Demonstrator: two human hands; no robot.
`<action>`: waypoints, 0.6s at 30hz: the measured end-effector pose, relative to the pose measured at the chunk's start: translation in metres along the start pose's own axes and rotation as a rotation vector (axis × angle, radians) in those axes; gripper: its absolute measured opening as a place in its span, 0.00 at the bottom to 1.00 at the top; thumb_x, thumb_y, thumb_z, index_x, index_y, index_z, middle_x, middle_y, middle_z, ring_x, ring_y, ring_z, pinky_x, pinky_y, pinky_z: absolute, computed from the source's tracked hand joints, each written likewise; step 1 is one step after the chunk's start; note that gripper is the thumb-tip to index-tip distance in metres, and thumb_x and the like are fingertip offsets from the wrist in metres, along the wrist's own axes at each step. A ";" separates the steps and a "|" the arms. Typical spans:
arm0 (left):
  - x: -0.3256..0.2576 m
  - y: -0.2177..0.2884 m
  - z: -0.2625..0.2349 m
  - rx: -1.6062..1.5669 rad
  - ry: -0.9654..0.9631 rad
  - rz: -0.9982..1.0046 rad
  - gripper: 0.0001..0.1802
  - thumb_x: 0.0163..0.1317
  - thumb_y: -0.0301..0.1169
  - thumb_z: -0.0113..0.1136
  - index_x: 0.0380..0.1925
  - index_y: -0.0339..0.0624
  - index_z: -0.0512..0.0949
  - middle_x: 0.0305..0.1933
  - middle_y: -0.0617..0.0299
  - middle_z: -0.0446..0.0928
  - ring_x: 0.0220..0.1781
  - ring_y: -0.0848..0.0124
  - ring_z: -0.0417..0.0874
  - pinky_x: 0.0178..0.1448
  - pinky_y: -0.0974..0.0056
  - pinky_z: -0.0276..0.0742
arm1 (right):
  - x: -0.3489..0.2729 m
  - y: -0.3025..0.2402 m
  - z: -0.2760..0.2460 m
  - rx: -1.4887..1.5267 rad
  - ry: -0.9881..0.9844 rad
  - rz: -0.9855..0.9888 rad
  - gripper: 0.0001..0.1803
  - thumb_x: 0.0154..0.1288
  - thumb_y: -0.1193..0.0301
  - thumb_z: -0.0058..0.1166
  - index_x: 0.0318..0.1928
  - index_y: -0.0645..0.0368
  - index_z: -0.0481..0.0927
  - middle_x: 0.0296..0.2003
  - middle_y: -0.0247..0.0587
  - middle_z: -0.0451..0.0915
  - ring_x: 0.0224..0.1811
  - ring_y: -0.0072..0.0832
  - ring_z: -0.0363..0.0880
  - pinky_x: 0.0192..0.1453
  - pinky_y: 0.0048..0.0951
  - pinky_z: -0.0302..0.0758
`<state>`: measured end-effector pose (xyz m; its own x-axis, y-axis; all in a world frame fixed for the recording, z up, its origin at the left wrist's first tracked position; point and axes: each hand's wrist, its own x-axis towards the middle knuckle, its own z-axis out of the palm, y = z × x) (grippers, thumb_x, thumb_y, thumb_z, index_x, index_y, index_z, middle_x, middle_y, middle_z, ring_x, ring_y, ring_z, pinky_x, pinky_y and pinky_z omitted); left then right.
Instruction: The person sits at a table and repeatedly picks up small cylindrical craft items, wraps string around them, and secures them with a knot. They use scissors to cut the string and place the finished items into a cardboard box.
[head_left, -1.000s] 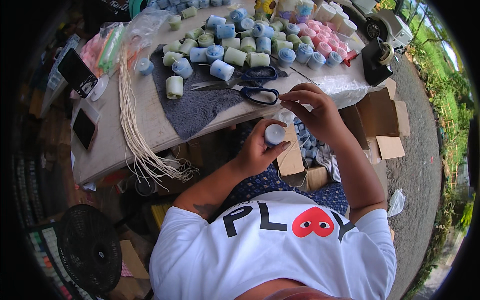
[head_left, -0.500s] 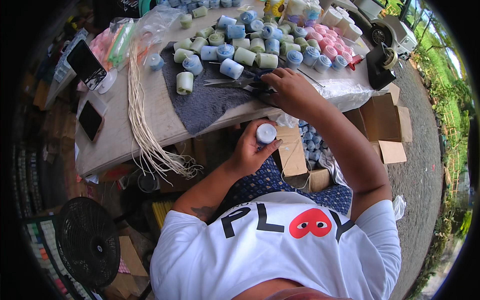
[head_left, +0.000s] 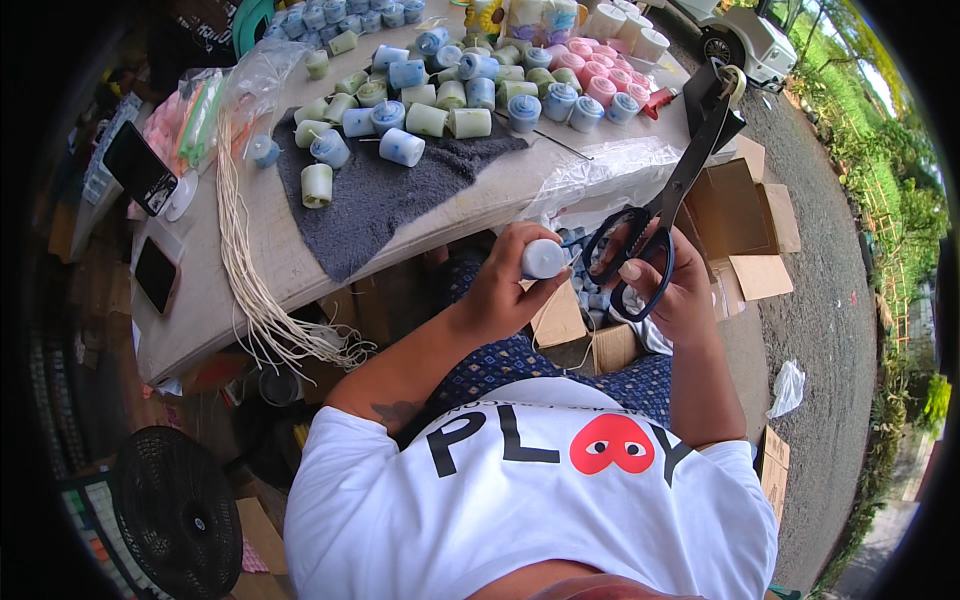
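My left hand (head_left: 505, 285) is closed round a short pale blue candle (head_left: 543, 259), its round end facing up. A thin whitish wick seems to stick out beside it, toward my right hand. In my right hand (head_left: 675, 290) is a pair of scissors (head_left: 684, 185) with dark blue handles, its blades pointing up and away. My fingers are in and around the handle loops, just right of the candle. On the table, a dark grey towel (head_left: 390, 195) bears several green and blue candles, such as a green candle (head_left: 317, 186) near its left edge.
Pink candles (head_left: 602, 90) stand at the table's back right, beside a black tape dispenser (head_left: 703, 100). A bundle of white wicks (head_left: 232, 220) hangs over the front edge. At left are two phones, one a flat phone (head_left: 155, 273). An open cardboard box (head_left: 735, 215) sits at right.
My right hand has lifted the scissors off the towel and brought them back beside the candle. The left hand still holds the candle, now turned slightly. The view has shifted.
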<state>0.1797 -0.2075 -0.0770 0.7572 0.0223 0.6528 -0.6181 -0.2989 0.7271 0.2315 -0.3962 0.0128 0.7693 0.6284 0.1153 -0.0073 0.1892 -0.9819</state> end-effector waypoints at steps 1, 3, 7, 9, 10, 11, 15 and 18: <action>0.006 0.000 0.008 0.007 0.007 0.052 0.22 0.56 0.22 0.62 0.48 0.37 0.65 0.45 0.54 0.68 0.46 0.64 0.73 0.51 0.64 0.68 | -0.009 -0.002 0.004 0.055 0.022 -0.017 0.17 0.59 0.75 0.60 0.48 0.63 0.72 0.39 0.38 0.79 0.42 0.24 0.78 0.49 0.26 0.73; 0.018 0.002 0.021 0.031 -0.013 0.116 0.22 0.55 0.22 0.62 0.48 0.38 0.64 0.45 0.54 0.68 0.46 0.63 0.73 0.51 0.63 0.68 | -0.023 -0.006 -0.003 0.029 0.035 -0.090 0.18 0.61 0.76 0.57 0.51 0.64 0.70 0.44 0.42 0.78 0.45 0.29 0.79 0.51 0.31 0.74; 0.033 0.006 0.049 0.073 -0.032 0.186 0.23 0.55 0.23 0.62 0.48 0.39 0.63 0.45 0.53 0.68 0.47 0.60 0.73 0.51 0.61 0.69 | -0.046 -0.046 -0.009 -0.053 0.149 -0.559 0.21 0.62 0.76 0.55 0.55 0.64 0.66 0.49 0.50 0.74 0.51 0.42 0.77 0.53 0.39 0.76; 0.037 0.009 0.060 0.060 -0.047 0.153 0.23 0.54 0.23 0.62 0.48 0.39 0.63 0.45 0.53 0.69 0.48 0.60 0.73 0.51 0.61 0.69 | -0.061 -0.064 -0.010 -0.055 0.181 -0.644 0.19 0.63 0.77 0.53 0.53 0.63 0.67 0.49 0.50 0.74 0.51 0.43 0.77 0.53 0.40 0.76; 0.039 0.013 0.065 0.071 -0.050 0.141 0.23 0.54 0.23 0.62 0.48 0.39 0.63 0.45 0.53 0.69 0.47 0.60 0.73 0.51 0.61 0.69 | -0.063 -0.060 -0.009 -0.024 0.177 -0.688 0.17 0.64 0.77 0.53 0.53 0.63 0.68 0.49 0.50 0.74 0.51 0.42 0.77 0.53 0.39 0.76; 0.043 0.022 0.072 0.070 -0.063 0.133 0.23 0.55 0.23 0.62 0.48 0.39 0.63 0.45 0.53 0.69 0.47 0.60 0.73 0.51 0.61 0.70 | -0.061 -0.026 -0.019 -0.195 0.144 -0.524 0.18 0.64 0.75 0.52 0.54 0.62 0.67 0.48 0.50 0.74 0.52 0.42 0.76 0.52 0.38 0.76; 0.036 0.011 0.082 0.040 -0.083 0.050 0.25 0.54 0.27 0.65 0.49 0.38 0.63 0.45 0.52 0.69 0.47 0.59 0.72 0.50 0.61 0.70 | -0.065 -0.036 -0.022 -0.124 0.218 -0.472 0.18 0.64 0.75 0.54 0.53 0.62 0.67 0.45 0.42 0.74 0.48 0.28 0.74 0.52 0.24 0.69; 0.041 0.023 0.087 0.065 -0.112 0.035 0.26 0.53 0.26 0.64 0.49 0.38 0.63 0.45 0.51 0.69 0.47 0.57 0.73 0.51 0.61 0.70 | -0.076 -0.051 -0.017 -0.111 0.212 -0.508 0.16 0.64 0.79 0.52 0.51 0.63 0.66 0.44 0.41 0.73 0.47 0.24 0.74 0.53 0.22 0.68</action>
<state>0.2150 -0.2970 -0.0519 0.7567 -0.0948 0.6468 -0.6320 -0.3593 0.6867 0.1847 -0.4662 0.0516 0.7703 0.3115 0.5565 0.4563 0.3405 -0.8221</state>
